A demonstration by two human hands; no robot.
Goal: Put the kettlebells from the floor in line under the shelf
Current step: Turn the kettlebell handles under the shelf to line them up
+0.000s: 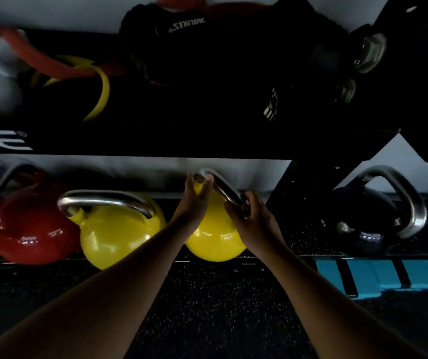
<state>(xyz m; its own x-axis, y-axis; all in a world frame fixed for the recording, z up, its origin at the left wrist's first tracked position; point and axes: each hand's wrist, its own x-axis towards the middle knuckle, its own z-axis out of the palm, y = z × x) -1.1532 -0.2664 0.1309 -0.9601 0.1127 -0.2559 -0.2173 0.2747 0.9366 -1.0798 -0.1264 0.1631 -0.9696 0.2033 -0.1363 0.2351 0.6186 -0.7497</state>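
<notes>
— What's on the rack from where you sit?

— I see the black shelf running across the view, loaded with a black bag, red and yellow resistance bands and a pale bundle at the left that I can't identify. Under it, on the speckled floor, three kettlebells stand side by side: a red kettlebell, a yellow kettlebell just beside it, and the second yellow kettlebell I'm holding. A dark kettlebell sits apart, right of the rack's upright, with a blue-and-black strip lying in front of it.

— Anything you can't read?

— The red one is cut off by the left edge, the shelf lettering is only partly in view, and the shelf contents are very dark.

— And your hands?

— Both arms reach forward. My right hand is closed around the near end of the steel handle. My left hand has its fingers pinching the far end of it, thumb on the opposite side. The bell tilts slightly toward the wall.
</notes>
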